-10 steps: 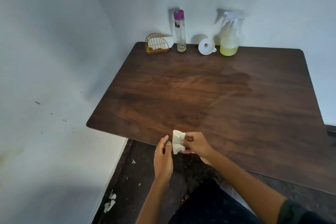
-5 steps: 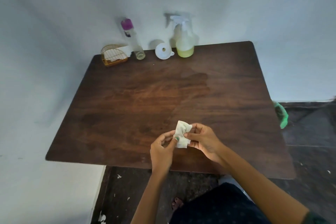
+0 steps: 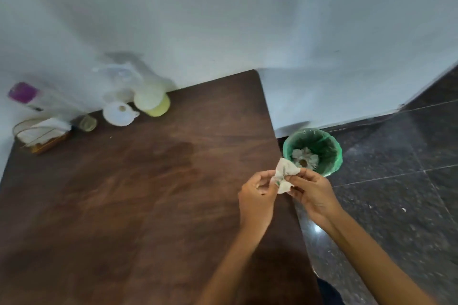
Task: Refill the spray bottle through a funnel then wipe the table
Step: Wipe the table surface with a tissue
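Since the spray bottle [image 3: 151, 99] sits refilled by the funnel [image 3: 119, 114] at the back-left | table [image 3: 124, 205] looks wiped, I reckon | left hand [image 3: 256, 194] and right hand [image 3: 312, 193] both pinch the crumpled tissue [image 3: 285, 173] | bin [image 3: 312, 151] just beyond, only tossing left

Both hands pinch a crumpled white tissue [image 3: 285, 176] at the worktop's [image 3: 148, 193] right edge, left hand [image 3: 257, 195] and right hand [image 3: 313, 193], above a green-lined bin [image 3: 322, 148]; spray bottle [image 3: 151, 99] and funnel [image 3: 119, 114] stand by the wall.
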Available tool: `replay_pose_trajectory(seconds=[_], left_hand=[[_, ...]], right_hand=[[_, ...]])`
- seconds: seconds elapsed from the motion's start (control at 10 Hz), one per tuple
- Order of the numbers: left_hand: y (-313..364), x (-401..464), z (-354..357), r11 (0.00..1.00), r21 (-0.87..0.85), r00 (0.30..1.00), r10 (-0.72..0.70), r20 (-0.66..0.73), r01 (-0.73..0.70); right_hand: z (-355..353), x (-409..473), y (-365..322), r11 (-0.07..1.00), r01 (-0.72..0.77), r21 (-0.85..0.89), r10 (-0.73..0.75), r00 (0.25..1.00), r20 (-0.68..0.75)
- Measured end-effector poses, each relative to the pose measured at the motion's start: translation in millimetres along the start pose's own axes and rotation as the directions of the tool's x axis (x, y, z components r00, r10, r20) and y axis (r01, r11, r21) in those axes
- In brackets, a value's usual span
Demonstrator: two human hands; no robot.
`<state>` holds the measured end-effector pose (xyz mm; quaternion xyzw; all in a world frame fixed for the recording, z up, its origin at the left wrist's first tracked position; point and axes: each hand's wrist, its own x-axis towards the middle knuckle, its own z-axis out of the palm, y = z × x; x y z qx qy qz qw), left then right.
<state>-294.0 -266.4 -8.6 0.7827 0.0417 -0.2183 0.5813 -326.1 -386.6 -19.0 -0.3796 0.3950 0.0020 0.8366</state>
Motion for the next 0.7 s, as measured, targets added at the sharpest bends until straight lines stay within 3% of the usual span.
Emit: replay_pose_trajectory(seconds=[0.2,0.4,0.5,0.7], left_hand=[[8.6,69.4,105.7,0.987,0.124,0.971,-0.129,0.202,0.105],[-17.1,149.9,170.9,0.873,0.449,0.903,-0.336,0.27,0.191],[-35.2,178.4,185.3,0.82,0.552,0.88,-0.364,0.304,0.148],[-50.8,212.2,211.3,0.76,0.649,0.837,-0.376,0.398,0.032]], right_hand=[[-72.4,69.4,-39.5,0.995,0.035,0.097,-0.01,0.967,-0.253],[-141.4,173.9,-35.1,0.998,-0.055,0.028,0.061,0.812,-0.58],[-166.5,221.2,-26.6,0.992,-0.128,-0.016,0.084,0.736,-0.672],[-195.1,276.4,-10.0,0.968,-0.246,-0.036,0.152,0.699,-0.699]])
